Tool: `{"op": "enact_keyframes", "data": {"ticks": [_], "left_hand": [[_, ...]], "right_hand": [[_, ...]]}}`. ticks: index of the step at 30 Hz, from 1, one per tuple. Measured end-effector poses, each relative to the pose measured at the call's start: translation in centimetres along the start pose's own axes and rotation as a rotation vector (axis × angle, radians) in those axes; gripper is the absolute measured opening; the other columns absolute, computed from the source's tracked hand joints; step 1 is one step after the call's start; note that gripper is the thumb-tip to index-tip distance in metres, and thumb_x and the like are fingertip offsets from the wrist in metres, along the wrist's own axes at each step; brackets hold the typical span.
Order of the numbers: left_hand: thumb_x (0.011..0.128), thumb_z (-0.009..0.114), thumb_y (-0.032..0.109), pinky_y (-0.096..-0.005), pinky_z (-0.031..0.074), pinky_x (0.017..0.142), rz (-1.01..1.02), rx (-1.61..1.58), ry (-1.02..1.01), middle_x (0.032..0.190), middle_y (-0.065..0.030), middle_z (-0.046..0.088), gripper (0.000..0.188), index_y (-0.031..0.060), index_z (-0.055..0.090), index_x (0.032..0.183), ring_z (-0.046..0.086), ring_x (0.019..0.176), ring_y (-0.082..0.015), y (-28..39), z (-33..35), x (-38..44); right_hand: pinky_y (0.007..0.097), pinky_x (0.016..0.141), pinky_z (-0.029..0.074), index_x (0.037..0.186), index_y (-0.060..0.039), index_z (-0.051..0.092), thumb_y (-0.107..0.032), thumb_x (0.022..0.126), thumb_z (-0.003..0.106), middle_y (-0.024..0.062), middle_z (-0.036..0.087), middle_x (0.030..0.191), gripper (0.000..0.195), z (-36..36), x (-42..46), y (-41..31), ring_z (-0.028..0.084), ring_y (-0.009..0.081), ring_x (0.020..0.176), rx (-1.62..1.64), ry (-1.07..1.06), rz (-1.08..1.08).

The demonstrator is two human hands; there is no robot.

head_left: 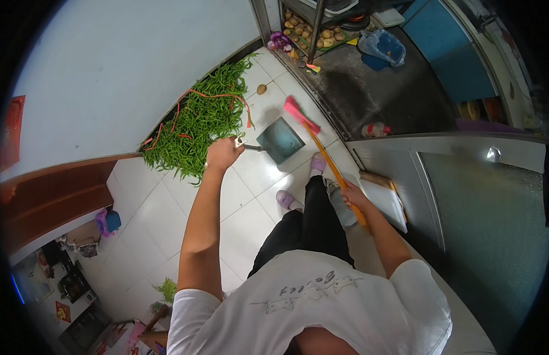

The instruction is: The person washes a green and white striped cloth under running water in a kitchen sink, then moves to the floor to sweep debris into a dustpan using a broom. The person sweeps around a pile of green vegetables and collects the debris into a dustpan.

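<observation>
My left hand point(223, 154) is closed around the handle of a grey-green dustpan point(281, 141), whose pan is over the white floor tiles ahead of my feet. In my right hand point(355, 195) is the orange stick of a broom point(324, 153). The broom's pink head point(301, 114) lies right of the pan, near the doorway sill. A wide heap of green chili peppers point(207, 111) spreads along the wall beyond my left hand, with a red ribbon point(216, 95) across it. One potato point(261, 89) sits apart on the tiles.
Beyond the sill, potatoes point(325, 37) and purple onions point(279, 41) lie by a metal rack. A blue container with a plastic bag point(387, 46) stands on the dark floor. A frosted glass door point(487, 213) borders my right, with boards point(385, 199) leaning there. More greens point(167, 289) lie behind left.
</observation>
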State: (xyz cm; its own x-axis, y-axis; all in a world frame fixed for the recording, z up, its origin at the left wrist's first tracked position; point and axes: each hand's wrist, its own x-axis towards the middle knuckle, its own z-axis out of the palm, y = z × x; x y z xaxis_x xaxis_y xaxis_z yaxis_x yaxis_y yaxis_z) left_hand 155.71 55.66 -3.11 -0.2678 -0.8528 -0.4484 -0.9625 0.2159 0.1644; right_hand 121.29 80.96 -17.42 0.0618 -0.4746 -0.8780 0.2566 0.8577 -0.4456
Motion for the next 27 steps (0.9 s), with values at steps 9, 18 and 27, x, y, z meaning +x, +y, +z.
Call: {"op": "enact_keyframes", "data": {"ticks": [9,18,27], "left_hand": [[0.073,0.056,0.041,-0.0397,0.049,0.068,-0.083,0.020,-0.050,0.085,-0.0114,0.064,0.035,0.0148,0.061,0.095,0.061,0.078,-0.0289,-0.7,0.1,-0.2],[0.072,0.058,0.041,-0.0405,0.047,0.060,-0.180,-0.105,0.159,0.074,-0.0138,0.062,0.032,0.0140,0.063,0.090,0.060,0.070,-0.0323,-1.5,-0.1,-2.8],[0.072,0.065,0.029,-0.0349,0.046,0.055,-0.043,-0.409,0.342,0.069,-0.0124,0.061,0.018,0.0174,0.067,0.085,0.059,0.063,-0.0296,2.5,-2.7,0.6]], "right_hand": [[0.0248,0.037,0.034,0.138,-0.0202,0.010,-0.012,0.083,0.050,0.0021,0.044,0.057,0.069,2.0,1.2,-2.5,0.038,0.0089,0.039,0.140,-0.210,0.034],[0.0214,0.038,0.036,0.102,-0.0121,0.038,-0.017,0.087,0.047,-0.0002,0.042,0.061,0.018,0.6,-2.3,-4.1,0.038,0.0068,0.044,0.270,-0.053,-0.114],[0.0198,0.037,0.033,0.089,-0.0127,0.039,-0.018,0.088,0.049,-0.0023,0.039,0.058,0.012,-0.3,2.2,-16.2,0.037,0.0057,0.042,0.842,0.213,-0.296]]}}
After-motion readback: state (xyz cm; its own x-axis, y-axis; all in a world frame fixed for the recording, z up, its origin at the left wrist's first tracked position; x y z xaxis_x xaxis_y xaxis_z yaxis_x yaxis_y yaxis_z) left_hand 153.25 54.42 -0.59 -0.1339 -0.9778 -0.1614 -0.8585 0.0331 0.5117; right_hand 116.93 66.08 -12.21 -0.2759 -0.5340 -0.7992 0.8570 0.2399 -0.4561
